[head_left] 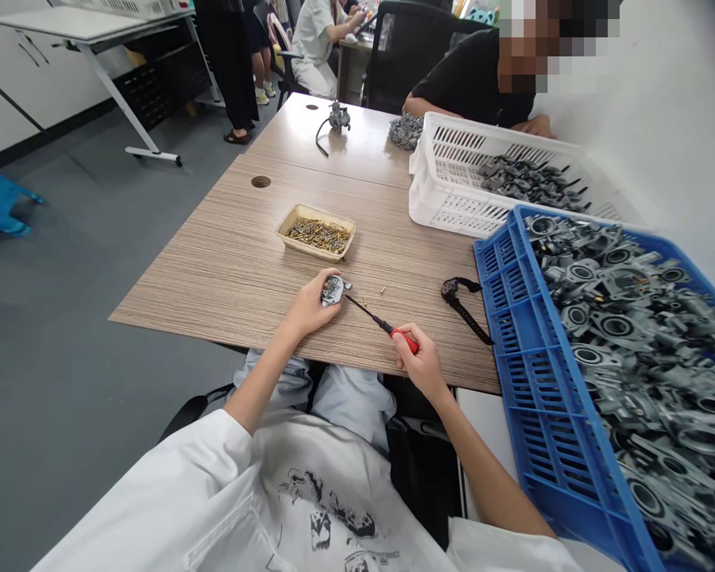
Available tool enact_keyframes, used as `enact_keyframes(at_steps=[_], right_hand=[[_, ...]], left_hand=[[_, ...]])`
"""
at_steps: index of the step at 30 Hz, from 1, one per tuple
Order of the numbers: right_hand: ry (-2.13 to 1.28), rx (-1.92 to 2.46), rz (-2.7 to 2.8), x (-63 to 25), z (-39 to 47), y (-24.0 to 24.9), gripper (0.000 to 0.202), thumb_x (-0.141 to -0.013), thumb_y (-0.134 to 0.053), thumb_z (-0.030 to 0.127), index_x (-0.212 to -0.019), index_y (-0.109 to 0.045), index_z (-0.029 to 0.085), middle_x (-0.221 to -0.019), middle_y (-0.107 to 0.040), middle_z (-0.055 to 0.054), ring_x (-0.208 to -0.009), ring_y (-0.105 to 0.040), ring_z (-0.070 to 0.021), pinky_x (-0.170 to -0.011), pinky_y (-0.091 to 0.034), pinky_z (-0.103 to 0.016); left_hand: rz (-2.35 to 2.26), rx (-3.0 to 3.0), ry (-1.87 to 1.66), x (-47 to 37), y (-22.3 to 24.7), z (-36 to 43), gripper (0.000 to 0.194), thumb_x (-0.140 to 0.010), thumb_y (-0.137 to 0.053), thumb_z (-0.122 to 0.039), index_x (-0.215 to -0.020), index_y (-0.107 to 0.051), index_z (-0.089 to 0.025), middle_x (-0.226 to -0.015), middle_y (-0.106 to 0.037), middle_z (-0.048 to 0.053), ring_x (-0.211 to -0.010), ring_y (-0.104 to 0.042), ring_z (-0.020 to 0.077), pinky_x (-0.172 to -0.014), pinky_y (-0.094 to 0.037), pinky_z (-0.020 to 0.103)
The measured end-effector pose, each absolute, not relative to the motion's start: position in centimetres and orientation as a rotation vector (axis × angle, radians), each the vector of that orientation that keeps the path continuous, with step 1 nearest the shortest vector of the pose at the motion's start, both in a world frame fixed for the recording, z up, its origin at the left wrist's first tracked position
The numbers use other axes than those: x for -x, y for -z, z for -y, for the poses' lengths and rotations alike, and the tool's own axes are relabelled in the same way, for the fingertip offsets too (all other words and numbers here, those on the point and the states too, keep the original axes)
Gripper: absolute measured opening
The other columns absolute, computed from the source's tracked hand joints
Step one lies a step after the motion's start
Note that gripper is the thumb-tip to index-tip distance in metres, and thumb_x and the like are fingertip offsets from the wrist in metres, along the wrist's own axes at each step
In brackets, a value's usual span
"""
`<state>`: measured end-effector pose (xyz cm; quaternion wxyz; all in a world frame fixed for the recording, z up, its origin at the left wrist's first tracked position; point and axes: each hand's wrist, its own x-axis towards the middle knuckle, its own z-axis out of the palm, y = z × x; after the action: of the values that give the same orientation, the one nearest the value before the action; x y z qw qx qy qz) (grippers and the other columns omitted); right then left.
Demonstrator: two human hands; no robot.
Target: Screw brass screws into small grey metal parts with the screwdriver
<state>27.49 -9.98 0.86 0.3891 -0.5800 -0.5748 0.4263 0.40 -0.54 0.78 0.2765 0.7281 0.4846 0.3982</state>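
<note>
My left hand [311, 308] is closed around a grey metal carburetor body [333, 291], its flat face turned up and brass bits showing in it. In my right hand [418, 359] is a screwdriver [406, 340] with a red and black handle. Its dark shaft points left, with the tip close to the carburetor body; whether they touch I cannot tell. Two small brass jets [383, 290] lie loose on the wood just right of the part. Beyond my left hand stands a cream tray [285, 226] heaped with small brass pieces.
Right of me a blue crate [530, 381] is full of grey metal castings. Behind it sits a white crate [453, 202] with more castings. A black wristwatch [451, 289] lies beside the blue crate. An assembled carburetor [338, 117] with a hose stands farther back. A person [465, 75] sits across.
</note>
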Motion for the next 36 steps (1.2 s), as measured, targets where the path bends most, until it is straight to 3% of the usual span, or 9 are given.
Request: enact_keyframes(at_steps=[36], right_hand=[[-0.898,1.554,1.639,-27.14,10.29,-1.41,0.027,-0.102,-0.058,0.049,-0.091,-0.063,0.024,-0.061,-0.057,0.003,-0.056,-0.055,-0.0172,-0.058,-0.046,-0.029]], left_hand=[[-1.295,-1.964,-1.061,-0.33,-0.86,0.51,0.055,-0.080,-0.065,-0.016,-0.134,-0.054,-0.021,-0.128,-0.071,0.007,-0.114,-0.068,0.0237,-0.105,-0.052,0.035]])
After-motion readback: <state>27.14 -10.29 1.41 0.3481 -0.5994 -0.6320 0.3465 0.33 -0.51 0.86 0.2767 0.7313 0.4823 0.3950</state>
